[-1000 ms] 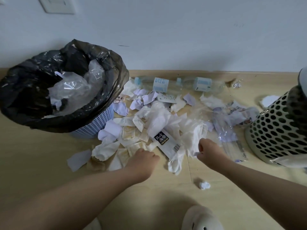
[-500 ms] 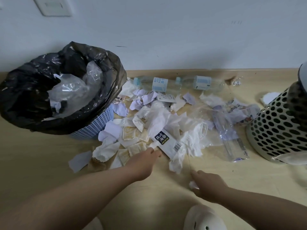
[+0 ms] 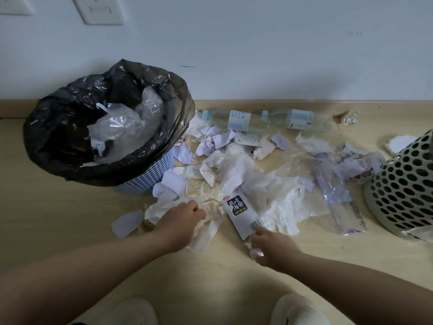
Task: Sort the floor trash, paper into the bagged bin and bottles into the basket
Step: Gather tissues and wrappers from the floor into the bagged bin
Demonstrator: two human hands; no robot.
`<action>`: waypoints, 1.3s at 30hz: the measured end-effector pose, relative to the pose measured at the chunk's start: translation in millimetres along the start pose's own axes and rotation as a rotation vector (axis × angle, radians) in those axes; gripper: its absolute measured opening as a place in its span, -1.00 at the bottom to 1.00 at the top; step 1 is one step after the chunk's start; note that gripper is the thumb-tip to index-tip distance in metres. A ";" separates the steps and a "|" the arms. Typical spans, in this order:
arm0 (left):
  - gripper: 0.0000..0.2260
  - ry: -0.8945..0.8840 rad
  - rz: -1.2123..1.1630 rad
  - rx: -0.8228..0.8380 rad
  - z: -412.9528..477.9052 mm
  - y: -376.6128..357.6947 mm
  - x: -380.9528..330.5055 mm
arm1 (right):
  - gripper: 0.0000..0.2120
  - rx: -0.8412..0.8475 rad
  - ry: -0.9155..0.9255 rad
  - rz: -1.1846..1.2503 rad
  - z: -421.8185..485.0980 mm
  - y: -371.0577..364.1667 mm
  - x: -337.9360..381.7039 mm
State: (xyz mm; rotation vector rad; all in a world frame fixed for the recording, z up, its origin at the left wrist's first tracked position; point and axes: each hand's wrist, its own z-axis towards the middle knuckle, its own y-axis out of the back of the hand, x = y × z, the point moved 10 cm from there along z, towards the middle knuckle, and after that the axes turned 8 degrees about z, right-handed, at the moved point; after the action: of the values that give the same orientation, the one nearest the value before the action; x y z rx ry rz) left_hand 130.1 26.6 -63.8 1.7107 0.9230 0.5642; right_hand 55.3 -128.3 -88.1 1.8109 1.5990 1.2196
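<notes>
On the floor [image 3: 70, 231], the left hand [image 3: 180, 219] curls its fingers into crumpled paper [image 3: 206, 231] at the near edge of the pile [image 3: 276, 202]; the right hand [image 3: 274, 245] pinches a small white scrap [image 3: 254, 253]. The bagged bin [image 3: 46, 137] stands beyond and left, nearer the left hand.

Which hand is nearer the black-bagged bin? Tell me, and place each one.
Left. The left hand grips crumpled paper just in front of the bagged bin, to its right; the right hand, holding a paper scrap, is farther right, at the snack wrapper's barcode end.
</notes>
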 end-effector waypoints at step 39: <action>-0.68 0.845 -0.739 -0.365 -62.1 33.2 137.5 | -0.76 -0.274 -0.134 0.612 48.5 80.1 42.7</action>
State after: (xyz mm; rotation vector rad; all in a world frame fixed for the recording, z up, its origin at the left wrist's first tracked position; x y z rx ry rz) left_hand 174.6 168.4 -22.1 0.6682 1.7993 0.8829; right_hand 138.2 -96.3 -36.1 2.2078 0.7670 1.4388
